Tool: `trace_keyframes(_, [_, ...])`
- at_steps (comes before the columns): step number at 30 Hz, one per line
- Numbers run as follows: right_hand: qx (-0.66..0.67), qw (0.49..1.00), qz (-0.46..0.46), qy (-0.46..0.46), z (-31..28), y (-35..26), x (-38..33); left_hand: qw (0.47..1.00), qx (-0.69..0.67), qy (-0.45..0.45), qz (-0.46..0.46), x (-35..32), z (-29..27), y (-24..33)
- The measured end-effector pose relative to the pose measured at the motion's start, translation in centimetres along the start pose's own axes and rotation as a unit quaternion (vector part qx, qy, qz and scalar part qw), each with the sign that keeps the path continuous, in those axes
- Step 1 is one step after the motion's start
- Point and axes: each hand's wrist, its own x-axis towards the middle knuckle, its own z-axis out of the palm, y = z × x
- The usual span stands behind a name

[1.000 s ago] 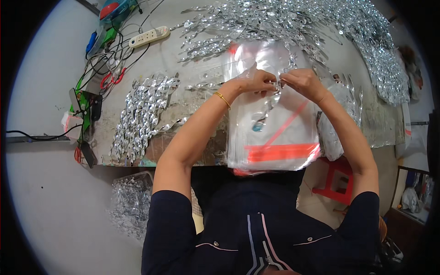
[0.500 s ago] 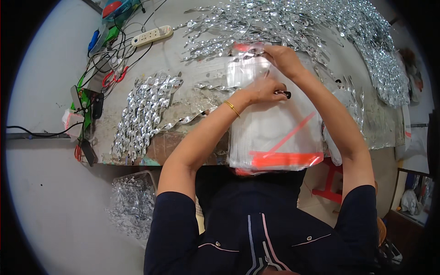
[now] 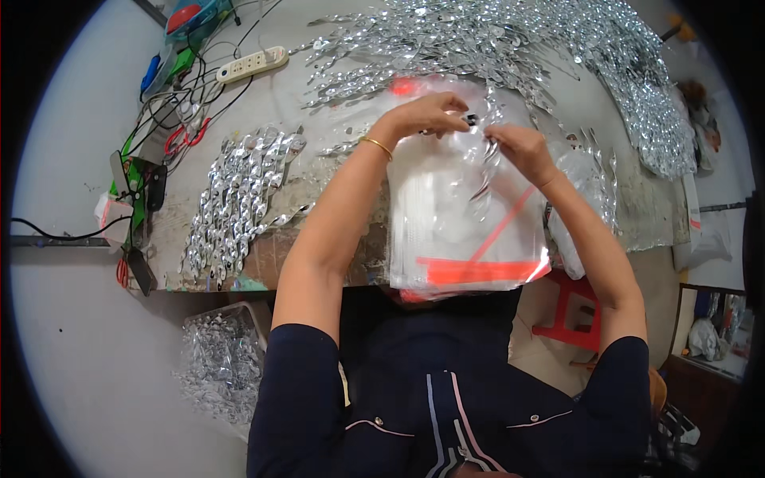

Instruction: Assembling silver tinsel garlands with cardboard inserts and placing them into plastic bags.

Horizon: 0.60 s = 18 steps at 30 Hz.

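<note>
Your left hand (image 3: 426, 115) and right hand (image 3: 518, 147) pinch a silver twist (image 3: 484, 163) over clear bags (image 3: 466, 231), bench (image 3: 271, 95) at twelve o'clock.

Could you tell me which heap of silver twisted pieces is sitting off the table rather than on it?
The heap in the clear bin below the table's left edge, beside the person's left arm. The small pile and large spread lie on the tabletop.
</note>
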Motion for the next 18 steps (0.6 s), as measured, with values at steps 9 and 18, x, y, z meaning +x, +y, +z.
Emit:
trace_keyframes(9, [0.002, 0.982, 0.11, -0.153, 6.2, -3.0, 0.5, 0.991, -0.123, -0.019, -0.047, 1.9, -1.9, 1.2])
trace_keyframes(18, [0.131, 0.966, 0.185, -0.123, 5.3, -1.8, 0.9, 0.98, -0.056, 0.035, 0.189, -4.4, -0.4, 12.2])
